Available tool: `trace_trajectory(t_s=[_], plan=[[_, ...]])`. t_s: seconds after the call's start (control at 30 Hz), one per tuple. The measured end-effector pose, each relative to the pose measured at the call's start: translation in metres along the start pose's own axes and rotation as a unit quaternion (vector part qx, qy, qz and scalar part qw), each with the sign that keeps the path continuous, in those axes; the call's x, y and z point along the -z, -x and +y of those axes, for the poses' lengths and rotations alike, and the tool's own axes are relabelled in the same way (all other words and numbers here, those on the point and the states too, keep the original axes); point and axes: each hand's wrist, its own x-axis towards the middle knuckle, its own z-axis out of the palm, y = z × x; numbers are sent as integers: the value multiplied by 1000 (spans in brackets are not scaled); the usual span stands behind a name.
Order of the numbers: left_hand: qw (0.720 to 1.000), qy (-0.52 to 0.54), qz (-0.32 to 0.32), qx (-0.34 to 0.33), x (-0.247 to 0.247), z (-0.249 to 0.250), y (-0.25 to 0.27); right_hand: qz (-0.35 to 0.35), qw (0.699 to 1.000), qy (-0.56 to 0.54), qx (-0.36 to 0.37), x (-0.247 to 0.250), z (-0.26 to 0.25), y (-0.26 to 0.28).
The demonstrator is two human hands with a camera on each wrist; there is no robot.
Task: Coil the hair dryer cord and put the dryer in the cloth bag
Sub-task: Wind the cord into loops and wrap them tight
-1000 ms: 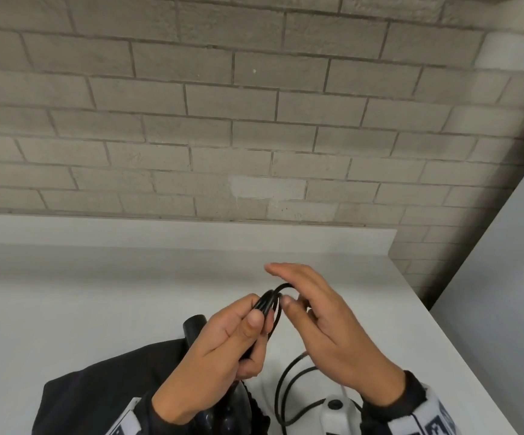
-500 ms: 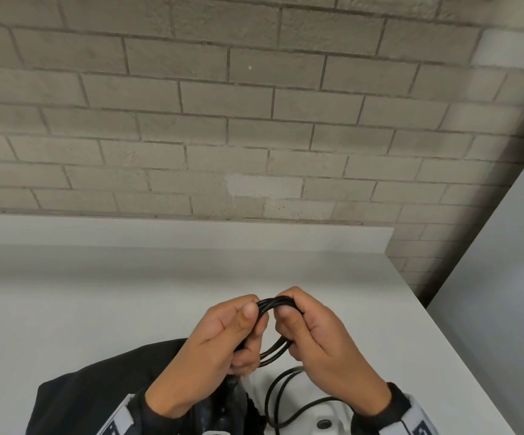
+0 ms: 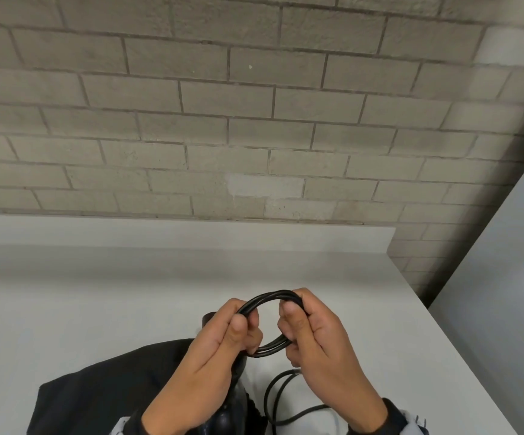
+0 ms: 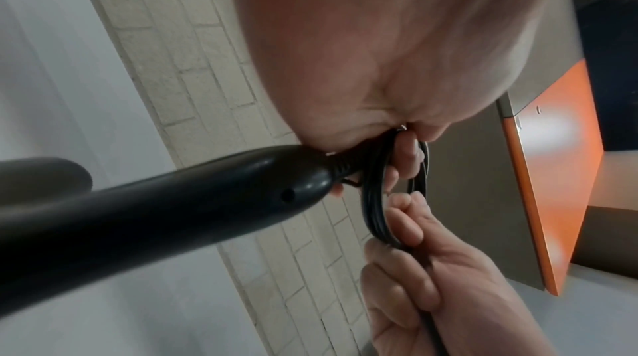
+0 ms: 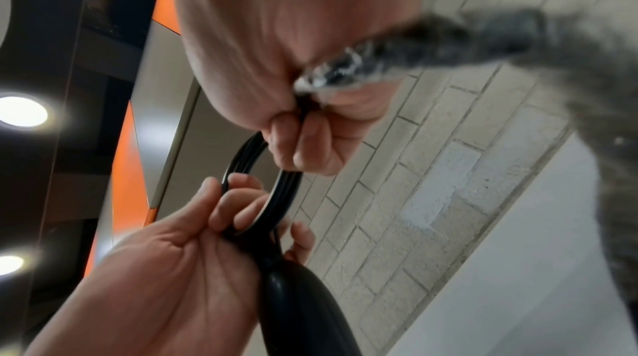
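Both hands above white bench (image 3: 97, 293), near front edge. Left hand (image 3: 210, 368) pinches left side of coiled cord (image 3: 267, 299), thumb + fingers curled round strands. Right hand (image 3: 320, 346) grips right side of same coil. Loose cord rest lies on bench under right hand. Black dryer (image 4: 148, 209) handle under left palm, prob. held too, view blurry. Black cloth bag (image 3: 97, 400) flat on bench, below-left of hands.

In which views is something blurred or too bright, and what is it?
Right wrist view: a grey sleeve edge close to the lens is badly blurred, and two ceiling lamps glare at the left. Left wrist view: the hair dryer handle is slightly soft. Head view: evenly lit, the coiled cord sharp.
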Motion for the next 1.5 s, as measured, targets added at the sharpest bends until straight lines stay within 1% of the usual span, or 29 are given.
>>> trace_trajectory(t_s=[0.13, 0.2, 0.3, 0.37, 0.43, 0.5, 0.57, 0.67, 0.73, 0.8, 0.87, 0.93, 0.97, 1.03, 1.07, 1.13, 1.2, 1.33, 1.5], plan=[[1000, 5, 14, 2, -3, 0, 0, -12, 1000, -13, -7, 3, 0, 2], [1000, 5, 15, 3, -6, 1, -1, -16, 1000, 4, -6, 5, 0, 3], [1000, -3, 11, 4, -6, 2, -1, -15, 994, 108, 3, 12, -5, 7], [1000, -21, 9, -2, -5, 4, -2, -8, 977, 212, 2, 21, -11, 11], [999, -51, 5, -12, -5, 6, -2, -6, 956, 294, 0, 30, -24, 15], [996, -83, 0, -22, -6, 8, -3, -2, 945, 326, 17, 36, -36, 19], [995, -98, -18, -30, -7, 8, -3, 24, 943, 328, 55, 39, -44, 19], [991, -109, -68, -40, -11, 6, -4, 87, 932, 325, 133, 40, -50, 15], [986, -122, -104, -41, -14, 5, -4, 118, 941, 281, 150, 39, -50, 7], [980, -147, -127, -47, -16, 3, -3, 125, 957, 220, 144, 36, -48, -2], [976, -169, -127, -51, -18, 0, -3, 100, 964, 208, 131, 31, -42, -10], [978, -171, -108, -55, -20, -3, -1, 60, 974, 204, 79, 28, -32, -16], [980, -165, -95, -59, -20, -3, -1, 39, 980, 187, 52, 28, -28, -17], [986, -141, -64, -69, -19, -1, -1, -14, 990, 139, 21, 30, -21, -15], [988, -131, -46, -72, -18, 1, -2, -44, 991, 125, 10, 30, -19, -12], [990, -119, -16, -79, -16, 3, -4, -89, 987, 133, -3, 30, -15, -8], [989, -123, -2, -81, -14, 3, -6, -103, 983, 155, -12, 29, -10, -7], [988, -136, 3, -75, -15, 0, -8, -108, 984, 136, -33, 34, -5, -8], [986, -155, 15, -65, -16, -2, -14, -143, 981, 130, -34, 43, -9, -11]])
